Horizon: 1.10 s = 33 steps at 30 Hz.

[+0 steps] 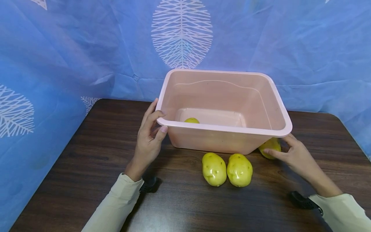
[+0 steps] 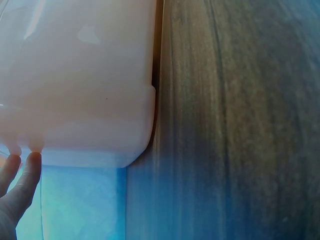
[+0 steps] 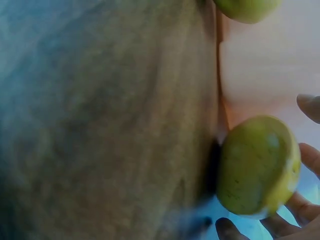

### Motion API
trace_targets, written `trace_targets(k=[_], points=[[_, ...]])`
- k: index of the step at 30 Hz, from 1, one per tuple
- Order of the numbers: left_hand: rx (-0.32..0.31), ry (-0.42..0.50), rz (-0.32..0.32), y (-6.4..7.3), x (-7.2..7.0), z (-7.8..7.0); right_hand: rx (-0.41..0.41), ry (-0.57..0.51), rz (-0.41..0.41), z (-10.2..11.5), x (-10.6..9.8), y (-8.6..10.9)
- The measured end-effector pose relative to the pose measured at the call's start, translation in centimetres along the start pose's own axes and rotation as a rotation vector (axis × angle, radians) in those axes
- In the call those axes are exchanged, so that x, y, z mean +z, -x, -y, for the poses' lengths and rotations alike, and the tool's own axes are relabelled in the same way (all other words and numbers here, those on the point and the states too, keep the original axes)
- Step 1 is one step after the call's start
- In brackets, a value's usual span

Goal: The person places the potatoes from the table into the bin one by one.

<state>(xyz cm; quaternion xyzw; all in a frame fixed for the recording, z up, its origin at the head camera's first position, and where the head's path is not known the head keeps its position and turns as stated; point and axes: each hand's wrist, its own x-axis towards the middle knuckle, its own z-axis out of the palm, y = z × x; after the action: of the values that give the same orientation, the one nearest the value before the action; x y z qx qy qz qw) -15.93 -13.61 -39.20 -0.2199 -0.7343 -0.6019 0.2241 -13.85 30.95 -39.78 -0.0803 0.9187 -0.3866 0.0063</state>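
Observation:
A pink plastic bin [image 1: 229, 129] stands on the table. My left hand [image 1: 148, 141] holds its front left corner, thumb on the front wall and fingers along the left side; two of those fingers [image 2: 31, 172] touch the bin's wall in the left wrist view. Beside the bin's front right corner, my right hand [image 1: 298, 158] has its fingers round a yellow potato [image 3: 255, 167], partly hidden under the rim in the head view. Two more potatoes, a left one [image 1: 214, 169] and a right one [image 1: 239, 170], lie side by side before the bin. Inside the bin, another potato [image 1: 192, 120] shows only its top.
The dark wooden table [image 1: 185, 209] reaches back to a blue cloth [image 1: 121, 42] with white leaf prints, which hangs behind and to the left. The bin stands near the table's back edge.

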Motion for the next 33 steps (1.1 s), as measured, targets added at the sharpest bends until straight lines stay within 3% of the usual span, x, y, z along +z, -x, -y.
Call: trace_targets(k=[15,25,33], points=[[0.005,0.001,0.001,-0.1,0.1,0.0,-0.013,0.105,-0.009,-0.4,0.3,0.5],[-0.002,0.005,0.000,-0.1,0.0,0.1,-0.069,0.118,0.000,-0.9,0.5,1.3],[0.011,-0.001,0.001,0.0,0.0,0.2,-0.049,0.128,-0.001,-1.1,0.1,2.0]])
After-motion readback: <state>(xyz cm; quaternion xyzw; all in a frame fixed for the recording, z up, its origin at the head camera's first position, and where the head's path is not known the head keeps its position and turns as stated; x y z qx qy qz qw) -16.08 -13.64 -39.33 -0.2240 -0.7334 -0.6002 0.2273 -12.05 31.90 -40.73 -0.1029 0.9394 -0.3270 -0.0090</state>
